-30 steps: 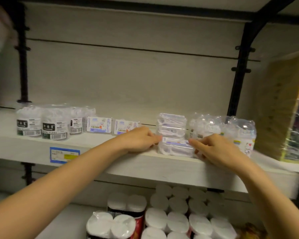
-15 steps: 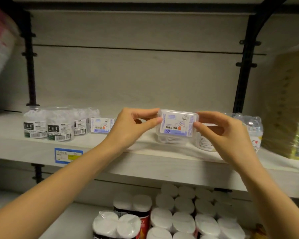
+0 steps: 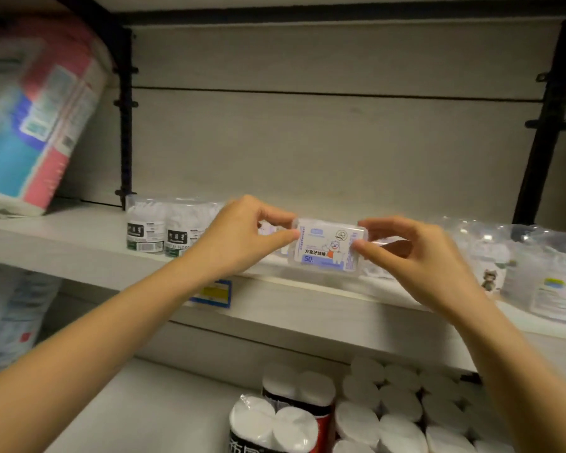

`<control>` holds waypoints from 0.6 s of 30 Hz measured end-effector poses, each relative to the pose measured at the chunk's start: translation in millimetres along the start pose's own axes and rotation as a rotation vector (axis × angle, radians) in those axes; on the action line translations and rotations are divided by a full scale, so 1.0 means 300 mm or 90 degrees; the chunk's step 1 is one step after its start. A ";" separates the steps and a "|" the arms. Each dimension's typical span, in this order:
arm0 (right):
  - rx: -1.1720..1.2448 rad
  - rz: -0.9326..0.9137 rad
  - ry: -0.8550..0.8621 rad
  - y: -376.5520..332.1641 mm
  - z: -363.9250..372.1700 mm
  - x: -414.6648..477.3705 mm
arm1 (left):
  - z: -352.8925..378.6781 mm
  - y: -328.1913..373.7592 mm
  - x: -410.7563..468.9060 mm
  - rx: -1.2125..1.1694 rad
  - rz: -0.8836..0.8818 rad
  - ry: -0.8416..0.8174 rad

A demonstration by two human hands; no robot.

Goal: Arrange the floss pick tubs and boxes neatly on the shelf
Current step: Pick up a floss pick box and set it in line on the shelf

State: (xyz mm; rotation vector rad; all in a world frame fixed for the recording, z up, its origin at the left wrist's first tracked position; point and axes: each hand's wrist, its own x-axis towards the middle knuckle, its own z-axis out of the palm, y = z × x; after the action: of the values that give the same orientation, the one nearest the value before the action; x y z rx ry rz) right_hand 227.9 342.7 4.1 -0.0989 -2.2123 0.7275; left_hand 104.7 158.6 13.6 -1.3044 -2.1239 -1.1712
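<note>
Fingertips of your left hand [image 3: 239, 238] and right hand [image 3: 415, 256] clamp the floss box [image 3: 327, 248] at nine and three o'clock, label outward for shelving.

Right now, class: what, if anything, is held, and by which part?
A clear rectangular plastic floss pick box, pinched at its short ends: left hand on one end, right hand on the other.

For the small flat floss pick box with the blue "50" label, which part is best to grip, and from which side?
Grip the floss pick box by its two short ends, coming in from left and right, as the left hand and right hand do now. It is a flat rectangle held upright with the label facing out, so pinching the ends between thumb and fingers keeps the label visible.
</note>
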 end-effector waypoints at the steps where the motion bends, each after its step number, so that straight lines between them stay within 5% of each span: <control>1: -0.014 0.001 -0.013 -0.010 0.038 0.010 | -0.019 -0.031 -0.008 0.046 0.000 0.000; 5: -0.059 0.013 -0.040 -0.055 0.175 0.050 | -0.082 -0.147 -0.019 0.233 0.023 -0.027; 11: -0.129 0.073 -0.062 -0.118 0.293 0.118 | -0.151 -0.230 0.057 0.485 0.206 -0.058; 18: -0.259 0.097 -0.062 -0.159 0.340 0.179 | -0.168 -0.239 0.162 0.585 0.243 -0.121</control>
State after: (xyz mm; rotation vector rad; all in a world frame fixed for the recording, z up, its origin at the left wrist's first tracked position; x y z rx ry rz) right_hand 126.3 270.9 11.6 -0.4473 -2.4392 0.3568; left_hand 13.9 128.4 43.4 -1.2705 -1.9863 0.1165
